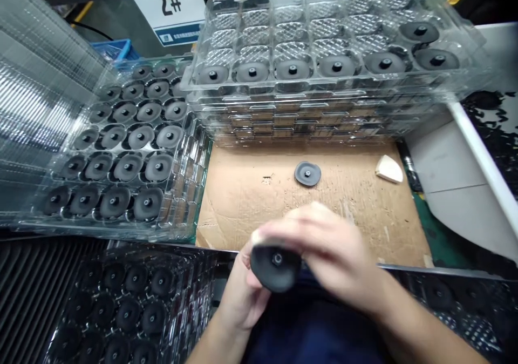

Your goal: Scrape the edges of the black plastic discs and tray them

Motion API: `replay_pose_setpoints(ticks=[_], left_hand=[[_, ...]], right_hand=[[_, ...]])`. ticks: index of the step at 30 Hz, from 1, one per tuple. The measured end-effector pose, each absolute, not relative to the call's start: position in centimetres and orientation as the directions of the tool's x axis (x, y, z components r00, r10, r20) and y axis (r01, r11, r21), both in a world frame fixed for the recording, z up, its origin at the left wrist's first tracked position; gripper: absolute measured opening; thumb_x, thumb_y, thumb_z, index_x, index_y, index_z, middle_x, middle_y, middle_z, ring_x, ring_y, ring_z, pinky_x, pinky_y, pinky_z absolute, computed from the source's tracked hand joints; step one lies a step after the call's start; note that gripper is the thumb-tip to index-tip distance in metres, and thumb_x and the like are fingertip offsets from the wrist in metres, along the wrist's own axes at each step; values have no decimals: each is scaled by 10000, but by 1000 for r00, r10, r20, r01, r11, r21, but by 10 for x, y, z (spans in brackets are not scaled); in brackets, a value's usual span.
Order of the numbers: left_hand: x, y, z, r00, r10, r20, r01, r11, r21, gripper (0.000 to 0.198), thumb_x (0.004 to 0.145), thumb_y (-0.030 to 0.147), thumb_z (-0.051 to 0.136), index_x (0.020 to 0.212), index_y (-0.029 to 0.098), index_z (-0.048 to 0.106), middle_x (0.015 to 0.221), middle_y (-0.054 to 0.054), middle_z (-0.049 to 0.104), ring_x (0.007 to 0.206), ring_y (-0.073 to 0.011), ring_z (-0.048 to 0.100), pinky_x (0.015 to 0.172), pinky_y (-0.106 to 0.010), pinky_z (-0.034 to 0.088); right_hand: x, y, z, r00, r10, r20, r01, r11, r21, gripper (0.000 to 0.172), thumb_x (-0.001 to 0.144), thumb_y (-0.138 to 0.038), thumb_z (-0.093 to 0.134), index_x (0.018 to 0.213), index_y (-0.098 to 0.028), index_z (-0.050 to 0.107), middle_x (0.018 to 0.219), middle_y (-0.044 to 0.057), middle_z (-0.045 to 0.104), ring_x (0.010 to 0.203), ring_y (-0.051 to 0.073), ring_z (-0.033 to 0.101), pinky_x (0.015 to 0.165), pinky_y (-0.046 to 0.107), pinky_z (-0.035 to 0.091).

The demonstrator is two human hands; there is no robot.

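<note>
My left hand is closed around a dark grey round disc with a small metal nut-like piece at its centre. Blurred by motion, my right hand lies across the disc's upper edge, its fingers curled over it and its fingertips close to my left fingers. Both hands are just above the near edge of a cardboard sheet. Beyond them, a similar loose disc rests on the cardboard, its centre piece facing up.
At left stands a stack of clear trays filled with discs. More clear trays are piled at the back, the top one holding several discs along its front and right. A whitish wedge-shaped block lies at right. Lower left is another disc-filled tray.
</note>
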State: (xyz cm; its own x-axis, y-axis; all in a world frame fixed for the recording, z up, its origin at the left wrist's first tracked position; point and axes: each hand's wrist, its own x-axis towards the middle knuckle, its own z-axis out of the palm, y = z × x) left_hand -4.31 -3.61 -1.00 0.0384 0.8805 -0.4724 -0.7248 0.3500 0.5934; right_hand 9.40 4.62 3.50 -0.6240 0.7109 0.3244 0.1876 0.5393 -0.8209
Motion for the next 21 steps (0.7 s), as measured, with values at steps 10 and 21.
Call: replay_pose_setpoints(ticks=[10, 21], left_hand=[[-63, -44, -11, 5, 904, -428, -893, 197, 404, 562, 593, 461, 760, 1116, 290, 649, 1135, -44, 694, 951, -233, 678, 851, -325, 534], [-75, -46, -14, 5, 955, -296, -853, 158, 497, 463, 777, 540, 544, 1205, 363, 568, 1174, -12, 671, 972, -224, 677, 843, -323, 537]], right_hand=[[59, 50, -70, -441, 894, -75, 434, 140, -890, 288, 864, -202, 483, 1094, -188, 656, 1177, 123, 576, 1002, 231, 598, 843, 417, 498], [78, 14, -46, -530, 845, -71, 391, 169, -905, 241, 888, -196, 462, 1039, -213, 649, 974, 68, 691, 897, 184, 659, 757, 310, 556]])
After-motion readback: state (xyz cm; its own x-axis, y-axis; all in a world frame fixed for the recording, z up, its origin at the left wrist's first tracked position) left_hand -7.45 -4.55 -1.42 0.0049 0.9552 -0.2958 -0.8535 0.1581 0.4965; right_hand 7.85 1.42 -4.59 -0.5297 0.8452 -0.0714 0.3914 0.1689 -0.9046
